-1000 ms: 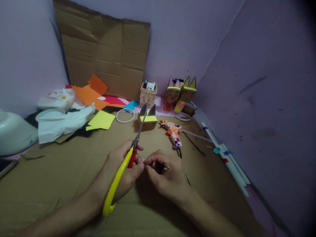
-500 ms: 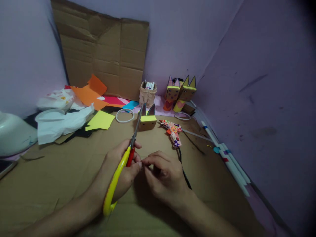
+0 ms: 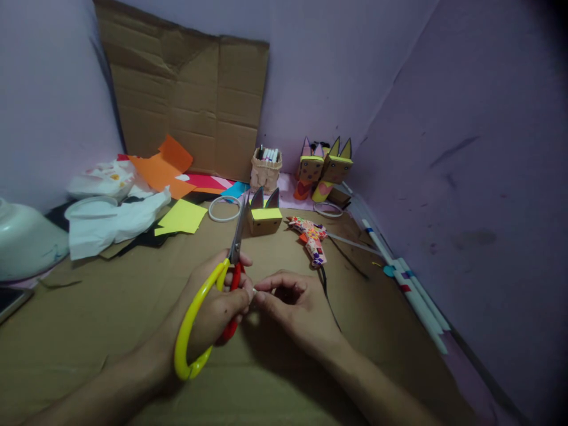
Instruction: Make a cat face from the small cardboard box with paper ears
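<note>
Scissors (image 3: 236, 244) with one yellow and one red handle hang on my left hand (image 3: 216, 310), their blades closed and pointing away from me. The thumb and fingers of that hand also pinch together at a tiny pale piece (image 3: 254, 291). From the other side, the thumb and forefinger of my right hand (image 3: 299, 302) close on the same spot; the piece is too small to name. Beyond the blade tips stands a small cardboard box head (image 3: 265, 225) with a yellow top and dark pointed ears. A flower-patterned glue gun (image 3: 313, 236) lies beyond my right hand.
Two finished-looking cardboard animal figures (image 3: 339, 168) and a marker holder (image 3: 266, 171) stand at the back. Left lie yellow paper (image 3: 183, 217), orange paper (image 3: 164, 168) and a white bag (image 3: 115, 228). White markers (image 3: 423, 302) line the right edge. The glue gun's cord (image 3: 328, 302) runs toward me.
The scissors have turned in my left hand, so both handle loops show more. My right hand has shifted slightly, and a pale bit now shows between the fingertips.
</note>
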Tool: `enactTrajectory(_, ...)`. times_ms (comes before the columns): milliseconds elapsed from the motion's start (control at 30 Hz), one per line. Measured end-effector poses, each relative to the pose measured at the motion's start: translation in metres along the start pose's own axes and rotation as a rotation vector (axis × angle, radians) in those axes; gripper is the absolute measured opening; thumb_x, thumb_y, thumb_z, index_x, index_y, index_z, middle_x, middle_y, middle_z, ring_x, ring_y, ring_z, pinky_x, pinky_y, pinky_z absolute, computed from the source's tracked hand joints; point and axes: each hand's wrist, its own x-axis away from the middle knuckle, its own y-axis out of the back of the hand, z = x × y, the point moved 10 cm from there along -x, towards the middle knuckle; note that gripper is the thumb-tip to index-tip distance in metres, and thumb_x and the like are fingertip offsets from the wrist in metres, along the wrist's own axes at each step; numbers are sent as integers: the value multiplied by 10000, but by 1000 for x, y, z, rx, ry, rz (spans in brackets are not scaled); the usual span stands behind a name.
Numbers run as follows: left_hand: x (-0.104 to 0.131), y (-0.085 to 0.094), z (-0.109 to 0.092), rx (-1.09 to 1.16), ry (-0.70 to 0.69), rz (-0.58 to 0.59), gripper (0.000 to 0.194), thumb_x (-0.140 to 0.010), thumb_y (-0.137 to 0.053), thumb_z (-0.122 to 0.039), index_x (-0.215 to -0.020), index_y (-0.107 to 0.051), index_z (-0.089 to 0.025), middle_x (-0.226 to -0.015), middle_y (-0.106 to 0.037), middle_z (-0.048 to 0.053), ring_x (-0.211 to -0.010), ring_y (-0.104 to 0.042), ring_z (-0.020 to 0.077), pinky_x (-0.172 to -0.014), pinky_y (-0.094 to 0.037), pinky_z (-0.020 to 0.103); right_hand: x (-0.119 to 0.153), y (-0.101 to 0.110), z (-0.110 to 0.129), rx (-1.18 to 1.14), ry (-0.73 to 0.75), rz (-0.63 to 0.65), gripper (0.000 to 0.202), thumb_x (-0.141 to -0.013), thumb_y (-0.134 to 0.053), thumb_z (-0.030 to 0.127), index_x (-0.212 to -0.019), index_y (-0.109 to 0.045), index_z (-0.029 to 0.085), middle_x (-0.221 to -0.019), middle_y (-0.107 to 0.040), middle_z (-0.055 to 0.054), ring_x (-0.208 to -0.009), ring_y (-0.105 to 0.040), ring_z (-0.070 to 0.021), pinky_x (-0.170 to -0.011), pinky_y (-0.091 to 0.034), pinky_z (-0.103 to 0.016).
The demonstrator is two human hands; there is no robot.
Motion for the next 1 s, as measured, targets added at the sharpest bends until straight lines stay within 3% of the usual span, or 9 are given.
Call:
enactTrajectory(100, 1, 2, 0, -17, -12, -7, 338, -726, -614, -256, -1047, -511, -217, -636, -560, -67, -435, -450, 79, -389, -391, 195, 0, 7, 16, 105, 134, -31, 157, -699, -664, 293, -626, -711, 162, -582, -646, -17, -507, -513, -113, -502, -403, -238)
enactTrajectory(200, 2, 4, -1, -16, -15, -24, 327, -724, -614, -232, -1033, -508, -221, -649, -562, -65, -439, -449, 78, -390, -379, 193, 3, 22, 30, 204, 277, -146, 135, -731, -622, 240, -719, -734, 164, -637, -659, -18, -527, -516, -112, -500, -398, -228)
enactTrajectory(300, 2, 3, -2, -19, -6, -24, 347, -703, -632, -215, -1021, -494, -223, -659, -567, -64, -448, -454, 80, -409, -391, 202, 4, 24, 33, 244, 301, -157, 135, -741, -624, 246, -713, -725, 160, -594, -635, -6, -495, -496, -103, -466, -376, -213)
enactTrajectory(400, 2, 3, -3, -40, -8, -32, 339, -702, -637, -239, -1007, -490, -227, -671, -558, -62, -452, -445, 81, -409, -385, 207, 5, 23, 31, 243, 264, -141, 229, -738, -648, 282, -541, -647, 166, -453, -518, 32, -444, -436, -88, -429, -329, -201)
enactTrajectory(467, 2, 4, -5, -73, -25, -44, 320, -705, -631, -247, -997, -499, -229, -677, -555, -59, -465, -448, 84, -418, -384, 210, 4, 26, 29, 148, 227, -157, 127, -700, -677, 257, -613, -705, 169, -557, -624, 5, -486, -481, -91, -451, -361, -202)
enactTrajectory(567, 2, 4, -10, -110, -65, -48, 299, -701, -623, -233, -980, -518, -219, -673, -565, -48, -507, -484, 95, -462, -412, 216, -3, 19, 6, -170, 0, -55, 184, -647, -729, 252, -811, -777, 183, -782, -753, -48, -529, -567, -93, -487, -440, -211)
enactTrajectory(700, 2, 1, -10, -63, -61, -18, 292, -717, -612, -240, -993, -520, -212, -661, -553, -55, -506, -476, 88, -477, -417, 213, -4, 4, -19, -501, -283, 60, 229, -547, -822, 246, -749, -774, 148, -667, -752, -37, -429, -569, -64, -439, -469, -182)
enactTrajectory(1000, 1, 5, -9, -105, -65, -45, 300, -719, -606, -252, -998, -500, -225, -673, -558, -53, -498, -467, 87, -477, -404, 219, -2, 3, -22, -580, -353, 48, 281, -452, -882, 229, -673, -743, 127, -590, -738, -17, -379, -570, -53, -392, -479, -146)
